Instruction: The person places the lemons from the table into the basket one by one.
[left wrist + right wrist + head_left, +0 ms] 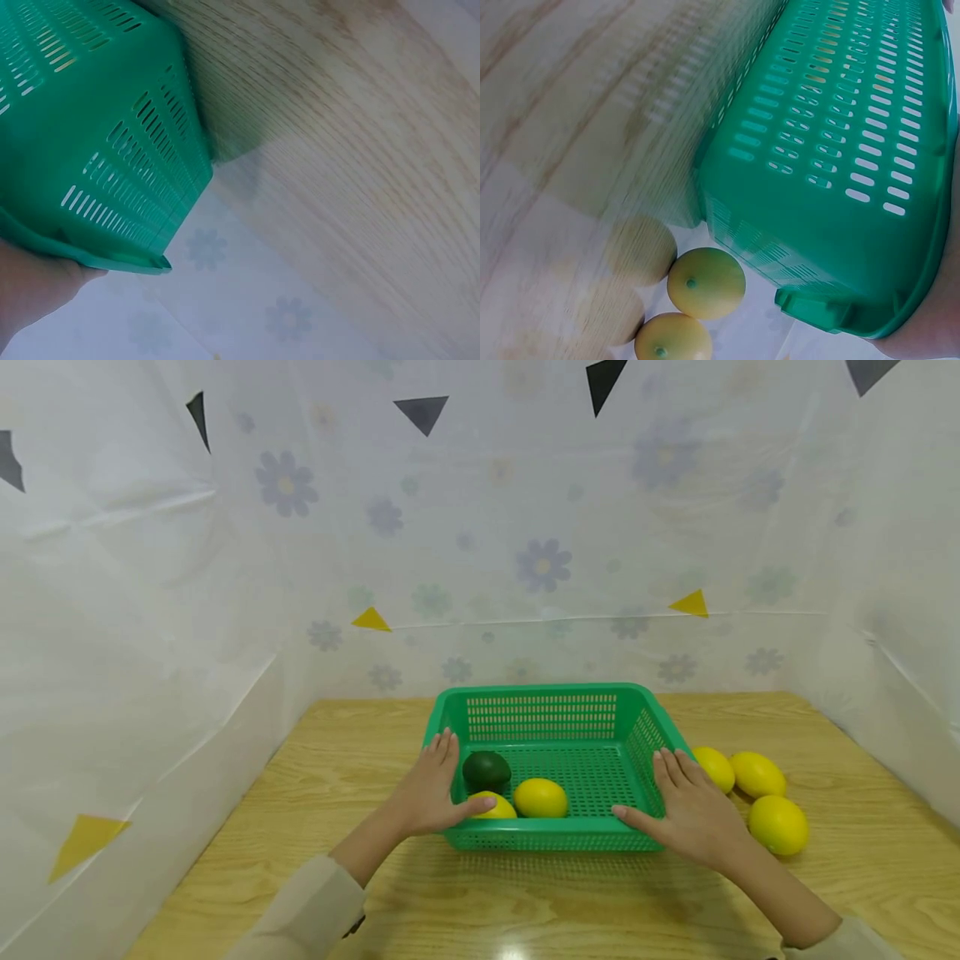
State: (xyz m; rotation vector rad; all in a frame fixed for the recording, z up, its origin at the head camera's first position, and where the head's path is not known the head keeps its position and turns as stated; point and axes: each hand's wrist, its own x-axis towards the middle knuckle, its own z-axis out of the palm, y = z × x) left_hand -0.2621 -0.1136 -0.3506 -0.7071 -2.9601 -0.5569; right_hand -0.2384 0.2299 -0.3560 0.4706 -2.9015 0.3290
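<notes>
A green plastic basket (551, 836) with slotted sides stands on the wooden table in the head view. Inside it, toward the left, lie a dark green avocado (486, 772) and two lemons, one lemon (540, 798) in plain sight and another lemon (498, 808) partly behind my left thumb. My left hand (433, 787) rests on the basket's left rim, fingers extended. On the right rim lies my right hand (696, 810), its fingers likewise straight and the thumb pointing inward. Both wrist views show the basket's outer wall (142, 165) (810, 157) close up.
Right of the basket sit three more yellow fruits: a lemon (712, 768) by the wall, a lemon (759, 775) and a rounder one (778, 825) with a greenish patch. White patterned sheeting (480, 527) encloses the table's back and sides. Bare wood (345, 752) shows on the left.
</notes>
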